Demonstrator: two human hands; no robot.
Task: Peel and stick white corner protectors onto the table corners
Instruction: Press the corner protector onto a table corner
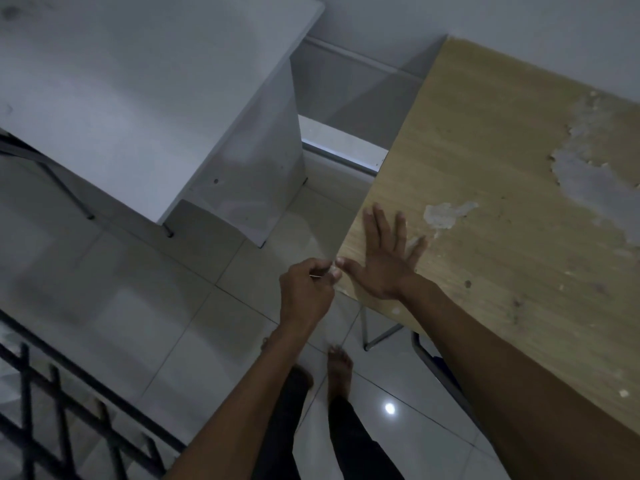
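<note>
Sticking step, seen from the head: left hand (306, 289) pinching a small white corner protector (333, 270) in curled fingers, right at the tabletop (502, 161) corner. Right hand (386, 261) flat beside that corner, fingers spread wide. Next, probably: seating it squarely, pressing firm.

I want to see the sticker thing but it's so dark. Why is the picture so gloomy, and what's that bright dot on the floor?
Head view: the room is dim and bluish, so detail is soft; the small white piece pinched in the left hand is too murky to make out. The bright dot is a light reflecting off the shiny floor tiles. The wide lens slants the wooden table edges.
</note>
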